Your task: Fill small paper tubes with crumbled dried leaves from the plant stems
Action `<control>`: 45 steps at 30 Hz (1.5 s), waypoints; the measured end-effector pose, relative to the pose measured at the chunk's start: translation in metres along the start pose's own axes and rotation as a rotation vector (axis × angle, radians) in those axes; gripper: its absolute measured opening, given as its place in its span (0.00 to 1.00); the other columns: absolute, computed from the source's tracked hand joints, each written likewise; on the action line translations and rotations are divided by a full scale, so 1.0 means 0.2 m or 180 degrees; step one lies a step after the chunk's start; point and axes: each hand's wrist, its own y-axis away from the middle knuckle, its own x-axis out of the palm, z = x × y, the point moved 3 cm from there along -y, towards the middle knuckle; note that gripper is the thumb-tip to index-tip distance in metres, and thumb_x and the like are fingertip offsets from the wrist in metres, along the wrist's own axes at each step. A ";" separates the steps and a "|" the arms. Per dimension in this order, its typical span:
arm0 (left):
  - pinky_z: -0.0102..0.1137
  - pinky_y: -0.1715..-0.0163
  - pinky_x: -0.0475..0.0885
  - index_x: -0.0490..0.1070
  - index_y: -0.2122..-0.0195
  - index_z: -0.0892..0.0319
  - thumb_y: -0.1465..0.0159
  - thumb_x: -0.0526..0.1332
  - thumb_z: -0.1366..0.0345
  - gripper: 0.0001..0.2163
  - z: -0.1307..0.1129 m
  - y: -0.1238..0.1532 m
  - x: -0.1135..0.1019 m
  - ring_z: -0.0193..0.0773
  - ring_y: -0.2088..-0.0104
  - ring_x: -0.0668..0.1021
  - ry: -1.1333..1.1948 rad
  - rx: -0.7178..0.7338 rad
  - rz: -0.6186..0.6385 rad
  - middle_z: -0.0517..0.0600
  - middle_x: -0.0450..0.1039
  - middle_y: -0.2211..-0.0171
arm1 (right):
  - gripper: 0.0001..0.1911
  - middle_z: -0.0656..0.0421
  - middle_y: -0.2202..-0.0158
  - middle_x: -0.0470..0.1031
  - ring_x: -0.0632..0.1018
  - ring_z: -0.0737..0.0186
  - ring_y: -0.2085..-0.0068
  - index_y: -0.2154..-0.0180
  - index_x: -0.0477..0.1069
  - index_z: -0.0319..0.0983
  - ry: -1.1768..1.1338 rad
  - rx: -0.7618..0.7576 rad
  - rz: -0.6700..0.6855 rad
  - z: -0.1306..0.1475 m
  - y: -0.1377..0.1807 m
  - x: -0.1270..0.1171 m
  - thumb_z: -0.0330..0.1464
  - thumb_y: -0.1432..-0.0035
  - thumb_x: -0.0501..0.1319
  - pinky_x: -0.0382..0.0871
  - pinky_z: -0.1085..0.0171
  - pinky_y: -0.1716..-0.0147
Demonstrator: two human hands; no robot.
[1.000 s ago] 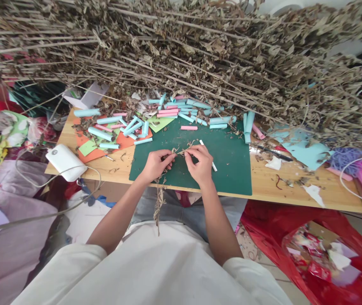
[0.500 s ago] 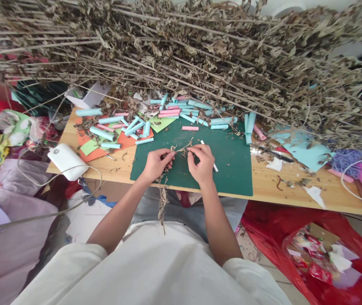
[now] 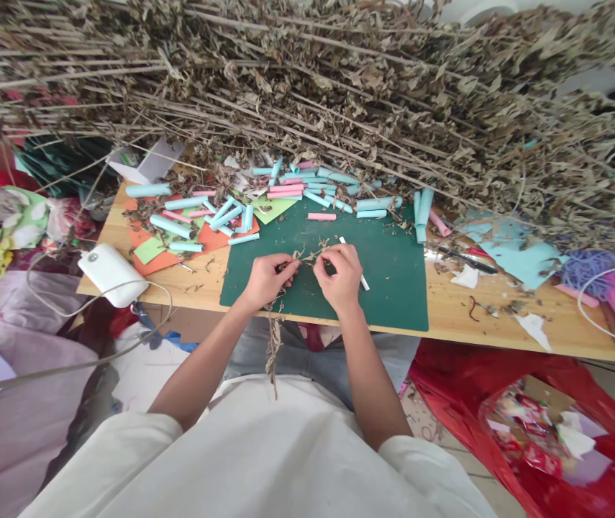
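Over a green cutting mat (image 3: 383, 288), my left hand (image 3: 268, 279) is closed on a dried plant stem (image 3: 273, 349), whose leafy length hangs down past the table edge toward my lap. My right hand (image 3: 340, 279) pinches a leafy end of the dried stem, a short way to the right of the left hand. A thin bit of stem and crumpled leaves spans the gap between the fingertips. Beside the right hand lies a thin white stick (image 3: 364, 280). A pink paper roll (image 3: 321, 216) rests on the mat beyond both hands.
A large heap of dried stalks (image 3: 307, 93) covers the back of the table. Blue paper rolls (image 3: 172, 226) and pink ones lie scattered before it. A white power bank (image 3: 113, 275) with a cable sits at left. A red plastic bag (image 3: 447, 381) of scraps hangs at right.
My right hand has shifted slightly left, its fingers closer to the left hand and more tightly bunched. The left hand keeps its hold, and the hanging stem has swung a little left.
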 end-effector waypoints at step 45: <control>0.23 0.80 0.68 0.72 0.72 0.61 0.36 0.59 0.53 0.16 0.00 0.00 0.00 0.29 0.81 0.72 0.0128 -0.0127 0.0154 0.46 0.71 0.79 | 0.10 0.55 0.61 0.77 0.77 0.58 0.58 0.56 0.77 0.44 0.0438 -0.0382 0.0272 0.03 0.02 0.01 0.32 0.40 0.62 0.67 0.57 0.57</control>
